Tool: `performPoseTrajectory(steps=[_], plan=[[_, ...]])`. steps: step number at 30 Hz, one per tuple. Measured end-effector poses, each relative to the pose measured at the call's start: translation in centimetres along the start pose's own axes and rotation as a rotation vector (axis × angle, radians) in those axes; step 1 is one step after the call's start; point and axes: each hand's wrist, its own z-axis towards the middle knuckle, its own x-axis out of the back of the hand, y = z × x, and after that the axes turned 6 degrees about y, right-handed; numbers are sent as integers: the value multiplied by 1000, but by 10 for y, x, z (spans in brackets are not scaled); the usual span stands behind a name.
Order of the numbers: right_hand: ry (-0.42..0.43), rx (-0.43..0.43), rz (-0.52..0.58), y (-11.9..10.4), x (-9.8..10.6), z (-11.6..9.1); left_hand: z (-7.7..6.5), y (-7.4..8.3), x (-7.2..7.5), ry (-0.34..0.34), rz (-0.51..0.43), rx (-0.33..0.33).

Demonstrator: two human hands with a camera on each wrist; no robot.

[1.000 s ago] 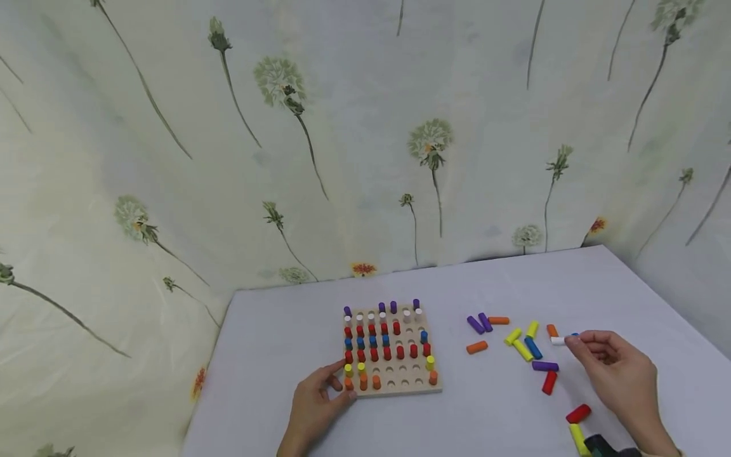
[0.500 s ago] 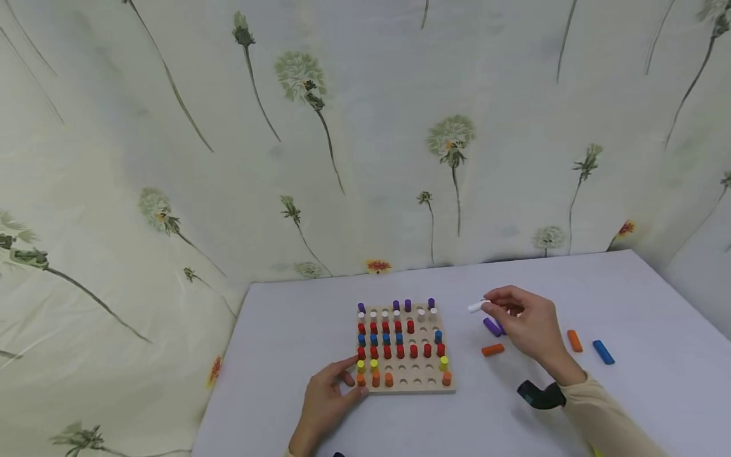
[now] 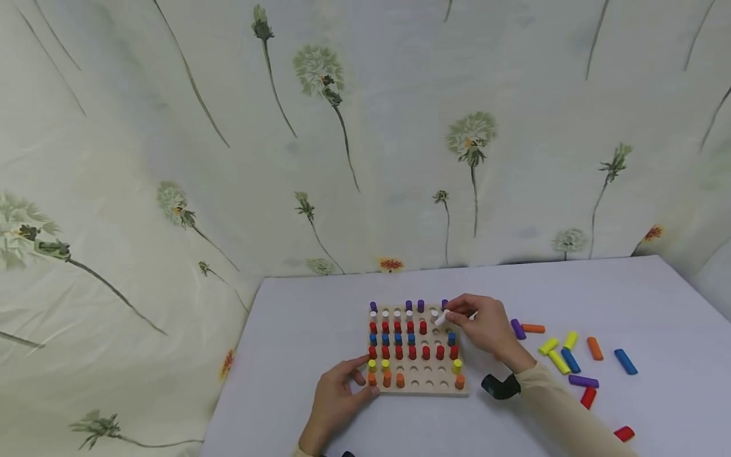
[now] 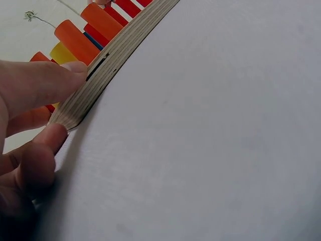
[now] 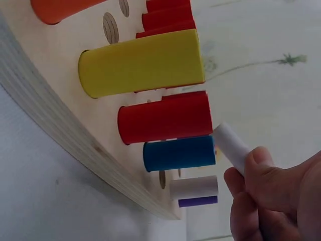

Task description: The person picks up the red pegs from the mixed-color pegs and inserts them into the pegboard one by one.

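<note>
A wooden pegboard (image 3: 425,390) with rows of upright coloured pegs stands on the table. My left hand (image 3: 337,401) grips its near left corner, thumb on the front edge beside orange pegs (image 4: 75,41). Above the board's right side, my right hand (image 3: 484,325) pinches a white peg (image 5: 232,144) between thumb and fingers, tilted and clear of the holes. Seen from the right wrist, a yellow peg (image 5: 143,63), a red peg (image 5: 165,120), a blue peg (image 5: 179,153) and another white peg (image 5: 194,187) stand along the right edge. The right hand partly hides the board's far right corner.
To the right of the board lie several loose pegs, among them an orange peg (image 3: 594,348), a blue peg (image 3: 625,362), a purple peg (image 3: 583,381) and a red peg (image 3: 624,434). A flower-printed cloth (image 3: 365,127) hangs behind the table.
My right hand has carried the white peg leftward from among the loose pegs to over the board. The left hand keeps its hold on the corner. The head view has shifted slightly.
</note>
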Motion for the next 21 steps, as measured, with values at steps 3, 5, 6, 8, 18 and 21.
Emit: performPoseTrajectory(steps=[3, 5, 6, 8, 18, 21], plan=[[-2, -4, -14, 8, 3, -5, -1, 2, -2, -8, 17, -6], [-2, 17, -28, 11, 4, -5, -1, 3, -1, -5, 27, -16], [1, 33, -37, 12, 4, -5, 0, 3, -1, 0, 31, -22], [8, 61, -46, 14, 4, -3, 1, 3, -1, 16, 44, -38], [27, 16, -113, 34, 15, -3, 2, 3, -4, 21, 35, -36], [21, -21, -149, 43, 24, -4, 1, 3, -5, 17, 29, -27]])
